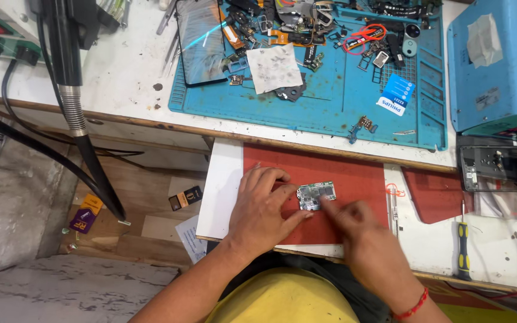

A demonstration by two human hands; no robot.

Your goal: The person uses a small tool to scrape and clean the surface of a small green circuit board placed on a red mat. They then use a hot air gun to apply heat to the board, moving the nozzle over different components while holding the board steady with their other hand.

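On the tabletop point(139, 72), the red mat point(354, 173) carries a small circuit board point(316, 195). My left hand point(262, 209) braces its nine o'clock edge, fingers spread; my right hand point(360, 230) presses one fingertip at five o'clock. It looks light, stiff and fragile; best gripped by the edges.

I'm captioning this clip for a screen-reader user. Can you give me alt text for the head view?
Two bare hands, left hand and right hand, press on a small circuit board lying on a red mat. Behind it, a blue mat holds phone parts and a dark phone screen; a screwdriver lies to the right.
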